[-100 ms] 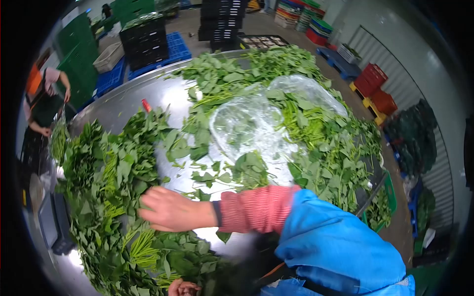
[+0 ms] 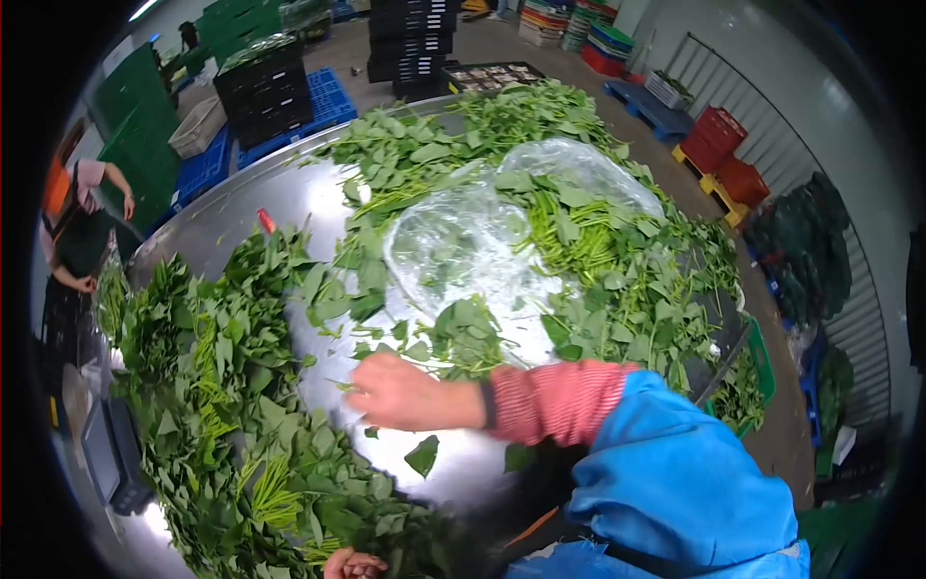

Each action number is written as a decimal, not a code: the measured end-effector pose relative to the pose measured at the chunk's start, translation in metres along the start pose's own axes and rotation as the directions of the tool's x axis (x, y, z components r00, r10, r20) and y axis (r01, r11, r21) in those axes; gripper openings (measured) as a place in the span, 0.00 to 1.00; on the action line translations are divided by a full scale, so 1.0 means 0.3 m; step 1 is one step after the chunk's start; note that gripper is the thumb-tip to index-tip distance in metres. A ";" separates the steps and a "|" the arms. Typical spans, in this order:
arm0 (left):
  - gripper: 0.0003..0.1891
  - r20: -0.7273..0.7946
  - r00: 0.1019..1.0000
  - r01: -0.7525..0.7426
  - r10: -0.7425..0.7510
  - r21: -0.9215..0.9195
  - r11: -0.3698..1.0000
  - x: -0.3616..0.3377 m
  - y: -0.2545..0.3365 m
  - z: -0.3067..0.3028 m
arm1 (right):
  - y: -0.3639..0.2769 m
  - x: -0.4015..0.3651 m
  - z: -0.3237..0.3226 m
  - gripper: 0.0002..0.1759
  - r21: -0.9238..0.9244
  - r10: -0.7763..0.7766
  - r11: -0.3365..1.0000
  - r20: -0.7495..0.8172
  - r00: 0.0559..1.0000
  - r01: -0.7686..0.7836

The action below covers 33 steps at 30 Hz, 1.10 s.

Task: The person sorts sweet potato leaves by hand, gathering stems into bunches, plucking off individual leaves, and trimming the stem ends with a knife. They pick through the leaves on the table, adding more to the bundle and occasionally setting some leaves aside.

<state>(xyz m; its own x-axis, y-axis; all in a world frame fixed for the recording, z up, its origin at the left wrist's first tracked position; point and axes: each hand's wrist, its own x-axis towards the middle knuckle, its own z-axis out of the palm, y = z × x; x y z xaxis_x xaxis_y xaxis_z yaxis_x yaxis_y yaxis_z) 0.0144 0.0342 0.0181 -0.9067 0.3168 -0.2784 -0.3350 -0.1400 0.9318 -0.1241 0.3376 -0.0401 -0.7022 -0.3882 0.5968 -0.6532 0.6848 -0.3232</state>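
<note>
My right hand (image 2: 410, 391), in a red knitted cuff and blue sleeve, is over the metal table (image 2: 318, 372) with its fingers curled together. A thin green bit shows at its fingertips; what it grips is too small to name. My left hand (image 2: 355, 563) is at the bottom edge, fingers curled, beside the leafy greens (image 2: 275, 492) on the left; its contents are hidden. Clear plastic bags (image 2: 458, 246) lie on the table beyond my right hand. More greens (image 2: 641, 309) with bundled stems spread along the right side.
A red object (image 2: 266, 221) lies near the left greens. At the far left a person (image 2: 87, 207) holds a bag of greens (image 2: 112, 294). A dark scale-like device (image 2: 114, 458) stands at the left edge. A green crate (image 2: 760, 362) is at the right, black crates (image 2: 265, 92) behind.
My right hand has moved right, off the left pile of greens and over the bare metal. My left hand has hardly moved. The view has shifted slightly.
</note>
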 end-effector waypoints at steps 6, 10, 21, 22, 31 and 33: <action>0.19 0.106 0.993 0.042 -0.054 0.116 0.992 0.010 0.033 0.203 | 0.390 -0.403 -0.565 0.05 -0.574 0.524 0.715 0.061 0.850 -0.399; 0.19 0.179 0.973 0.123 -0.143 0.121 0.985 0.015 0.005 0.363 | 0.521 -0.536 -0.851 0.51 -0.948 0.777 0.312 0.218 0.591 -0.060; 0.19 0.135 0.967 0.204 -0.214 0.087 0.975 -0.010 -0.182 0.763 | 0.734 -0.679 -0.902 0.39 -0.633 0.570 0.758 0.527 0.630 -0.156; 0.19 0.155 0.963 0.214 -0.221 0.062 0.975 0.002 -0.211 0.790 | 0.723 -0.702 -0.916 0.37 -0.602 0.531 0.783 0.522 0.667 -0.153; 0.19 0.232 0.949 0.223 -0.216 -0.007 0.975 0.103 -0.301 1.082 | 0.850 -0.688 -1.162 0.37 -0.225 0.466 0.882 0.287 0.837 -0.414; 0.19 0.255 0.940 0.230 -0.226 0.015 0.973 0.138 -0.321 1.133 | 0.892 -0.710 -1.271 0.43 -0.061 0.639 0.759 0.260 0.724 -0.648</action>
<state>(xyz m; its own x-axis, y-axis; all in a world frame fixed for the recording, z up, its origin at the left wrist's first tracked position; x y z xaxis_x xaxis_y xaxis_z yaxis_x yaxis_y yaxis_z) 0.0964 0.3797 -0.0039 -0.7115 0.5689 -0.4124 -0.5304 -0.0499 0.8463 -0.0412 0.8387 0.0263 -0.9994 -0.0034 0.0349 -0.0232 0.8087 -0.5878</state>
